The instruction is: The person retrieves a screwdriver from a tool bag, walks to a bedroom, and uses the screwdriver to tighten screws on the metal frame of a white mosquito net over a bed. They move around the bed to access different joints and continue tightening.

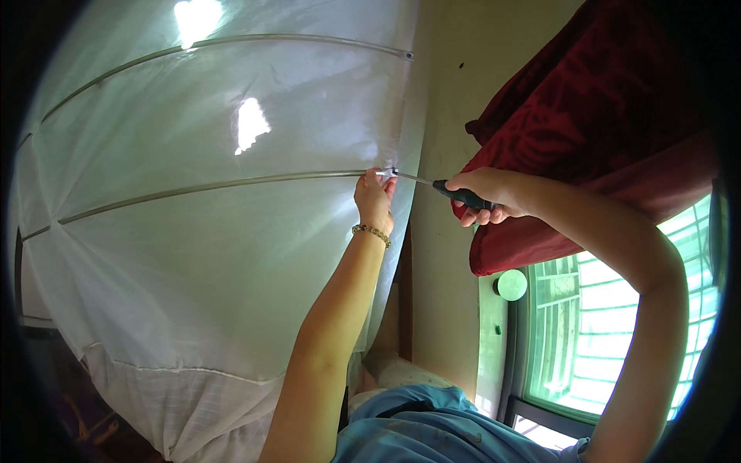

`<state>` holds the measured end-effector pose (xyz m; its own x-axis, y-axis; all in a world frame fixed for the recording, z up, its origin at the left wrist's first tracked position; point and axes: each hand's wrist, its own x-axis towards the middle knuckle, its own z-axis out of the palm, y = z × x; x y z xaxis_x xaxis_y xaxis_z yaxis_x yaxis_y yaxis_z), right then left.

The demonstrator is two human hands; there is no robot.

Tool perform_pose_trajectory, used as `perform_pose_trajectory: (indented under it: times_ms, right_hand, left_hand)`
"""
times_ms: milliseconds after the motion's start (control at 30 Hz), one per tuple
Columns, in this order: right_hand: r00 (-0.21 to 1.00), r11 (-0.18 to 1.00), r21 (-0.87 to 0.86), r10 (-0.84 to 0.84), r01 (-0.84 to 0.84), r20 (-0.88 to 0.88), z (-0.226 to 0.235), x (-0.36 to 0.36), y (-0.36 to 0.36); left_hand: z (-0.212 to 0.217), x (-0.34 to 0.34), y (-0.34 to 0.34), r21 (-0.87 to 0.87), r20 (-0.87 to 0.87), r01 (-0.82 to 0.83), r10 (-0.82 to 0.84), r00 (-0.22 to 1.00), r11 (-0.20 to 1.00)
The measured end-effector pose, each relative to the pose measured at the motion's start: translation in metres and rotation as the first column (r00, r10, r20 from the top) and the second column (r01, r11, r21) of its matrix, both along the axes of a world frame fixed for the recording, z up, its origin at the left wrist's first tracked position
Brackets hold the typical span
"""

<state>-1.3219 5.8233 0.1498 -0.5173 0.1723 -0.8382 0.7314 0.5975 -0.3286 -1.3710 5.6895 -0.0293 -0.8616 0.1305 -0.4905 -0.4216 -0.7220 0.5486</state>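
A thin metal rod (224,184) runs across a translucent white sheet (193,285). My left hand (373,204), a beaded bracelet at its wrist, is closed around the rod's right end, its fingertips pinching close to a small end fitting (393,172). From the right, my right hand (494,194) grips the dark green and black handle of a screwdriver (461,194). The shaft points left and its tip meets the end fitting; the exact contact is too small to make out. Higher up, a second rod (309,37) ends in a flattened tip with a hole.
Dark red patterned curtain fabric (571,131) hangs just beyond my right hand. A barred window (594,332) is at the lower right, beside a round pale knob (511,285). A cream wall (444,309) stands behind the sheet's edge. Gathered white cloth (201,401) hangs at lower left.
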Motion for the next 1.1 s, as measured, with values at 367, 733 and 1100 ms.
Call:
perform_pose_trajectory:
  times_ms: [367,733,1100]
  right_hand:
    - [0.350,0.467,0.778,0.874,-0.421,-0.335,-0.003,0.012,-0.011]
    - [0.106,0.200,0.913,0.979,-0.357,-0.173,-0.009,0.031,-0.005]
    - [-0.249,0.040,0.976,0.964,-0.215,-0.094,-0.009,0.030,-0.012]
  left_hand:
    - [-0.001,0.002,0.001,0.053,-0.017,-0.026,0.027,1.000,0.998]
    - [-0.001,0.002,0.001,0.038,-0.008,-0.042,0.042,0.999,0.998]
    - [-0.005,0.003,0.002,0.042,0.015,-0.038,0.037,0.999,0.998]
